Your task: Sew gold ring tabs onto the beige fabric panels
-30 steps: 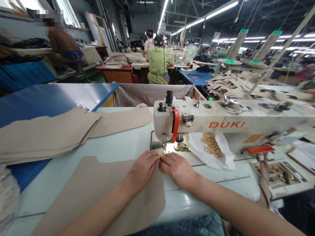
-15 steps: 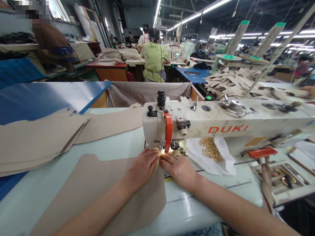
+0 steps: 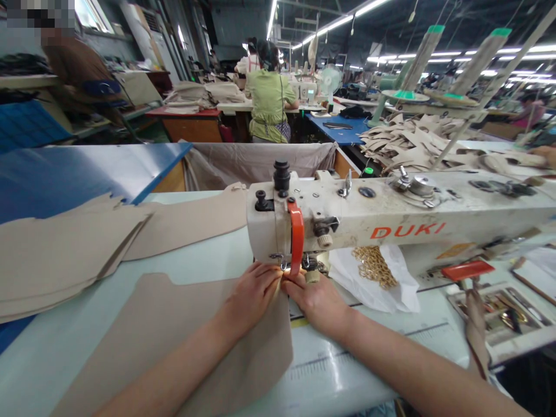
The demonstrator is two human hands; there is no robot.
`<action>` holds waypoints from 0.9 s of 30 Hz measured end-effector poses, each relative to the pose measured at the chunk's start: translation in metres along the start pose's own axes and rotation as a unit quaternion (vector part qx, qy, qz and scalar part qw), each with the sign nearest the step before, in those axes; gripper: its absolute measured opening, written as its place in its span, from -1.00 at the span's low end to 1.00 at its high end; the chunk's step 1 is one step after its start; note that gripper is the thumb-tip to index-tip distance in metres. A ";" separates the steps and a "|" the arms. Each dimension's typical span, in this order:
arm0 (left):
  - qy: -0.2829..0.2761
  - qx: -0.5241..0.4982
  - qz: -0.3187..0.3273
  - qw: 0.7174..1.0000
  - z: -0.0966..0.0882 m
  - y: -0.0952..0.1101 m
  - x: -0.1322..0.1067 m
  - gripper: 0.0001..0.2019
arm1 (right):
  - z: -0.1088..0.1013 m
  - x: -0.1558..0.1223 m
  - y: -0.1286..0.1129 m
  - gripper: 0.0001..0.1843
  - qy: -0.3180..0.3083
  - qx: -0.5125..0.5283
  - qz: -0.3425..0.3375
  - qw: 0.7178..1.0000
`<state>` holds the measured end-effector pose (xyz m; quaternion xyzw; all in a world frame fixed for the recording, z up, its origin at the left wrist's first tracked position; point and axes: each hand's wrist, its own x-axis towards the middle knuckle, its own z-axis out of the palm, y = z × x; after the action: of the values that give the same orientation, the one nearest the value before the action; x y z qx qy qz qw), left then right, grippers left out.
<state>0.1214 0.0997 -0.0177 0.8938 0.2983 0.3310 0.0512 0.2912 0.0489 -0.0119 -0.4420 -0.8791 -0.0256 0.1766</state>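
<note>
A flat beige fabric-like panel [image 3: 156, 324] lies on the pale table under my left forearm, its upper right edge running beneath the head of a white sewing machine [image 3: 347, 211]. My left hand [image 3: 249, 295] is closed, fingers pressed together on that edge just in front of the needle area. Close beside it, my right hand [image 3: 322, 302] is also closed, thumb and fingers pinching at the panel's edge. The fingertips of both hands nearly meet below the orange guard [image 3: 297, 237]. The needle and the exact stitching spot are hidden behind my fingers and the guard.
Stacked beige panels [image 3: 56, 249] lie at left. Right of the needle, gold chain [image 3: 376, 266] rests on white paper [image 3: 403, 292]. A parts tray [image 3: 538, 337] stands at far right. Ahead, a person in a green top [image 3: 267, 98] sits facing away.
The camera view has shifted slightly, moving the machine a little in the picture. Both hands stay at the panel's edge under the machine head, with hardly any visible movement.
</note>
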 end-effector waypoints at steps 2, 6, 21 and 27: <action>-0.003 -0.004 -0.005 1.000 0.000 0.000 0.000 -0.75 | 0.000 0.000 0.000 -0.80 0.000 0.002 0.000 1.000; -0.009 -0.008 -0.005 1.000 0.001 0.000 -0.001 -0.78 | 0.002 -0.001 0.001 -0.82 0.014 0.003 -0.003 1.000; -0.045 0.063 0.031 0.997 -0.003 0.004 -0.015 -0.73 | -0.002 -0.012 -0.004 -0.91 0.048 -0.001 -0.060 0.997; -0.075 0.094 0.067 0.991 -0.002 0.004 -0.021 -0.69 | -0.003 -0.010 -0.005 -0.92 0.018 0.000 -0.053 0.998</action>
<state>0.1094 0.0840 -0.0270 0.9348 0.2632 0.2362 -0.0327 0.2939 0.0373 -0.0119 -0.3943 -0.8979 -0.0428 0.1911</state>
